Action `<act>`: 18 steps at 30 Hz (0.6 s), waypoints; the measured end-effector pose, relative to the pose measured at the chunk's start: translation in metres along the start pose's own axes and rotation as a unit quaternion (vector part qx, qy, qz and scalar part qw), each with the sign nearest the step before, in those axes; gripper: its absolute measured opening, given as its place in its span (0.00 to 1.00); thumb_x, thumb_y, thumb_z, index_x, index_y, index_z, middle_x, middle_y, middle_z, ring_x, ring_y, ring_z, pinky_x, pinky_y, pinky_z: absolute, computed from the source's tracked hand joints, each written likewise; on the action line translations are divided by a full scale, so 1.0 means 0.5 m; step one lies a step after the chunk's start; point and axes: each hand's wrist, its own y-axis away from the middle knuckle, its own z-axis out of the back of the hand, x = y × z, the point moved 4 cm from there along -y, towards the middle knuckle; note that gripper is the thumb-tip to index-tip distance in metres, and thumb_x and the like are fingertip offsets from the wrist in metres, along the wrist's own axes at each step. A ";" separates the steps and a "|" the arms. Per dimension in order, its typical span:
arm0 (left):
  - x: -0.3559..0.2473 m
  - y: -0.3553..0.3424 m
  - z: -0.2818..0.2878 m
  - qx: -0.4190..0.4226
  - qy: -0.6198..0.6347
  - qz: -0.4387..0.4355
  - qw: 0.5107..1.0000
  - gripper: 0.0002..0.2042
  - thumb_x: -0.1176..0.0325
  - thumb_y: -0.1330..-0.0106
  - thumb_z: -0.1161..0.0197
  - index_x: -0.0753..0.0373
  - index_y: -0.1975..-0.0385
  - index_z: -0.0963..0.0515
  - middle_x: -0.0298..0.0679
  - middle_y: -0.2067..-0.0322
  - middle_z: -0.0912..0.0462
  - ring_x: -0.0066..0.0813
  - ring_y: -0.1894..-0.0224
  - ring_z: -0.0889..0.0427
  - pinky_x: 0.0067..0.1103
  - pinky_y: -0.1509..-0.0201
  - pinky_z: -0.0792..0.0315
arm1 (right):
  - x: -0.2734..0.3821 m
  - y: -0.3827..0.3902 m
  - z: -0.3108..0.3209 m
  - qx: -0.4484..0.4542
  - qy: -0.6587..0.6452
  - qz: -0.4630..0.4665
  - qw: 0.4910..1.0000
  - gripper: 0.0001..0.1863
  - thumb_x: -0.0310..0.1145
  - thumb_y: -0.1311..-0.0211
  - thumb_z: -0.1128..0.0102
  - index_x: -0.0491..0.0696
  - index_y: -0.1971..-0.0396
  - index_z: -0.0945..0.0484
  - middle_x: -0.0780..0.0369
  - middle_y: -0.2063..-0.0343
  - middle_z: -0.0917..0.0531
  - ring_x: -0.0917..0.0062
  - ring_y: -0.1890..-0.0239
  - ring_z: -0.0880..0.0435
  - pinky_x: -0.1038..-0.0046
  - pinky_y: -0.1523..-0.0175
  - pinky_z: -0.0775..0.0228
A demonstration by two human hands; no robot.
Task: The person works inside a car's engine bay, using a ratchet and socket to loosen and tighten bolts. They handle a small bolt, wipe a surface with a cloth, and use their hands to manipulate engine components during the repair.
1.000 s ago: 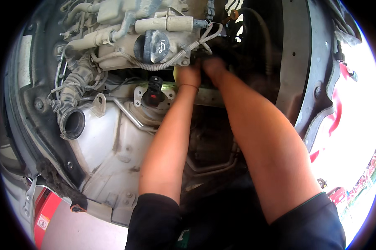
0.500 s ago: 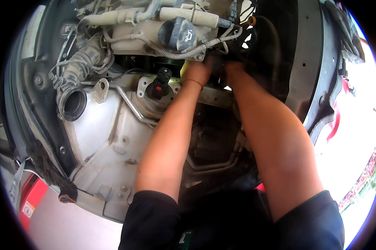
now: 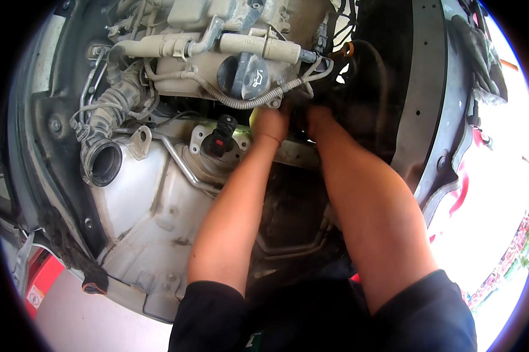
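Note:
Both of my arms reach down into an engine bay, below the end of the engine point(image 3: 188, 82). My left hand point(image 3: 269, 125) is beside a patch of yellow-green light, just under a ribbed hose point(image 3: 241, 104). Close to its right, my right hand point(image 3: 319, 119) goes into the dark gap beside the engine. The fingers of both hands are blurred or hidden in shadow, so whatever they touch does not show. Left of my left hand, a black upright device with a red patch point(image 3: 220, 139) stands on a metal mount bracket point(image 3: 197, 134).
A black oil filler cap point(image 3: 244, 76) tops the engine. At left, an intake duct point(image 3: 107, 164) has its round end uncovered. A metal pipe point(image 3: 179, 154) runs over the pale inner body panel point(image 3: 135, 188). An orange ring-shaped handle point(image 3: 349, 49) stands near the dark right side.
The view has shifted, so the engine and oil cap sit lower in the picture. My hands remain in the same gap, close together.

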 end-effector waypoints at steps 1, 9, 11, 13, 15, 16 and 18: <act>-0.014 -0.002 0.000 0.004 -0.003 -0.005 1.000 0.27 0.52 0.37 0.41 0.67 0.45 0.30 0.58 0.47 0.27 0.58 0.48 0.27 0.38 0.47 0.30 | -0.035 -0.036 -0.034 -0.012 -0.092 -0.024 0.995 0.17 0.38 0.48 0.38 0.51 0.57 0.18 0.58 0.55 0.18 0.65 0.52 0.18 0.66 0.50 0.25; 0.016 -0.005 0.001 0.068 -0.022 0.010 0.997 0.24 0.52 0.36 0.44 0.64 0.47 0.29 0.55 0.50 0.24 0.56 0.52 0.24 0.39 0.50 0.28 | 0.067 0.082 0.075 -0.001 0.179 0.057 0.982 0.27 0.38 0.60 0.29 0.49 0.54 0.22 0.57 0.52 0.20 0.64 0.49 0.21 0.67 0.46 0.27; 0.009 -0.004 0.005 0.080 -0.036 0.016 0.996 0.24 0.51 0.36 0.45 0.62 0.47 0.28 0.55 0.52 0.23 0.56 0.54 0.23 0.40 0.52 0.27 | 0.059 0.066 0.063 -0.010 0.164 0.030 0.986 0.27 0.37 0.59 0.28 0.50 0.54 0.22 0.57 0.52 0.20 0.64 0.50 0.20 0.65 0.47 0.26; 0.030 -0.001 0.015 0.063 -0.053 0.027 0.996 0.23 0.51 0.35 0.45 0.61 0.48 0.27 0.55 0.53 0.23 0.55 0.56 0.22 0.40 0.54 0.26 | 0.079 0.054 0.045 -0.050 0.151 0.015 0.987 0.25 0.36 0.56 0.30 0.50 0.54 0.23 0.58 0.54 0.19 0.65 0.53 0.19 0.63 0.49 0.25; 0.055 0.004 0.016 0.041 -0.060 0.036 0.997 0.22 0.50 0.35 0.46 0.60 0.49 0.27 0.55 0.54 0.22 0.55 0.57 0.22 0.40 0.55 0.26 | 0.065 -0.002 -0.021 -0.090 0.061 0.005 0.994 0.20 0.35 0.51 0.33 0.50 0.55 0.23 0.60 0.57 0.19 0.66 0.56 0.19 0.62 0.52 0.24; 0.054 0.004 0.019 0.035 -0.061 0.039 0.997 0.22 0.50 0.35 0.46 0.60 0.49 0.27 0.55 0.55 0.22 0.55 0.57 0.22 0.41 0.56 0.25 | 0.045 -0.049 -0.066 -0.118 -0.029 -0.011 0.993 0.18 0.34 0.48 0.35 0.50 0.56 0.23 0.60 0.59 0.19 0.67 0.58 0.19 0.62 0.53 0.24; -0.097 -0.031 -0.053 0.094 -0.007 -0.030 0.995 0.22 0.51 0.35 0.46 0.61 0.49 0.27 0.55 0.55 0.22 0.55 0.57 0.21 0.40 0.56 0.25 | -0.277 -0.213 -0.188 -0.278 -0.555 -0.089 0.779 0.13 0.33 0.43 0.39 0.49 0.58 0.23 0.62 0.61 0.19 0.68 0.61 0.19 0.61 0.56 0.24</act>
